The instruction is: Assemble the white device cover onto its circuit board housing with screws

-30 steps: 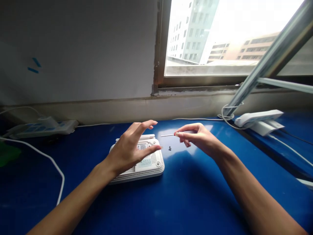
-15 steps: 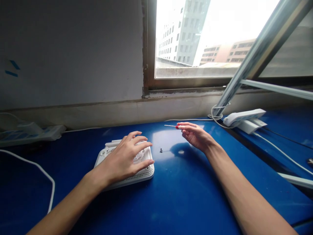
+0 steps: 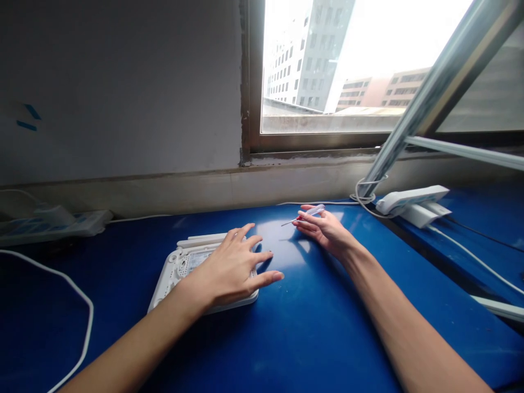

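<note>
A white router (image 3: pixel 167 275) lies underside up on the blue table (image 3: pixel 295 338), its folded antennas (image 3: pixel 200 240) along the far edge. My left hand (image 3: pixel 233 267) spreads its fingers over the router's right part and past its right edge; whether the palm touches the casing I cannot tell. Small dark screws, visible a moment ago, are almost wholly hidden by the fingers. To the right, my right hand (image 3: pixel 321 232) holds a screwdriver (image 3: pixel 314 211) with a clear handle and a red collar. Its thin shaft points left and slightly down, above the table.
A white power strip (image 3: pixel 413 201) with plugs sits at the right, by a slanted metal post (image 3: pixel 393 147) with cable wound round its foot. Another power strip (image 3: pixel 73 226) is at the far left. A white cable (image 3: pixel 88 305) curves across the left side. A window (image 3: pixel 327 65) is behind.
My left hand has moved right, over the small screws, uncovering more of the router's left side. In my right hand the screwdriver has tilted, so its clear handle shows and its tip points lower.
</note>
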### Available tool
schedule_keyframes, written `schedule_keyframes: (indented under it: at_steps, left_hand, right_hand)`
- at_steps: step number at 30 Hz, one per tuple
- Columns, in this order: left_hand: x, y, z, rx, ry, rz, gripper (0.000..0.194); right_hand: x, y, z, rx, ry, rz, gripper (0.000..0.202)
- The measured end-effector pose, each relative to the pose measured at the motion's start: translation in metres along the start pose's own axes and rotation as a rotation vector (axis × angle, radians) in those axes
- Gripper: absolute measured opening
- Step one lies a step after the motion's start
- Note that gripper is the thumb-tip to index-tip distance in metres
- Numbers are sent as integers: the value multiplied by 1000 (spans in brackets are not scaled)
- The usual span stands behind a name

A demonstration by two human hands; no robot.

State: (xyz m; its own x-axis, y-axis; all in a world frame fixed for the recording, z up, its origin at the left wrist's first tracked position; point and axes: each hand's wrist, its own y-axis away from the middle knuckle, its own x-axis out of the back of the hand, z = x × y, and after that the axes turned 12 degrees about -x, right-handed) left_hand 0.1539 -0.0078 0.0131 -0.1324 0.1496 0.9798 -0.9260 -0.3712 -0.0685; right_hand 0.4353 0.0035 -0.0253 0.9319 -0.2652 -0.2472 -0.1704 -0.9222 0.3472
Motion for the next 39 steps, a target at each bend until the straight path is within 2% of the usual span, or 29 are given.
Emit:
schedule_keyframes:
  at_steps: [8, 14, 19, 23, 28, 30, 32, 35, 39]
  left_hand:
    - [-3, 13, 0, 17, 3, 35, 64]
    - [-7, 12, 3, 6, -2, 52, 65]
    - [-10, 12, 3, 9, -18, 38, 70]
    - [-7, 14, 3, 4, -12, 53, 66]
    - [-1, 25, 1, 41, -31, 180, 49]
    - [1, 34, -2, 109, -51, 231, 55]
    - [1, 47, -6, 176, -46, 241, 70]
    - [1, 68, -11, 231, -8, 211, 89]
    - [0, 91, -19, 238, 16, 181, 100]
  right_hand:
    - [-21, 16, 1, 127, 171, -137, 63]
    - [-26, 16, 5, 190, 343, -225, 53]
    - [-31, 16, 10, 186, 353, -243, 51]
    - [-34, 16, 12, 208, 334, -239, 51]
    - [-39, 20, 9, 336, 270, -172, 51]
    - [-46, 24, 6, 384, 263, -148, 52]
    - [-55, 30, 5, 426, 257, -130, 51]
    - [-73, 40, 5, 464, 252, -123, 50]
    - [-97, 50, 10, 464, 262, -151, 50]
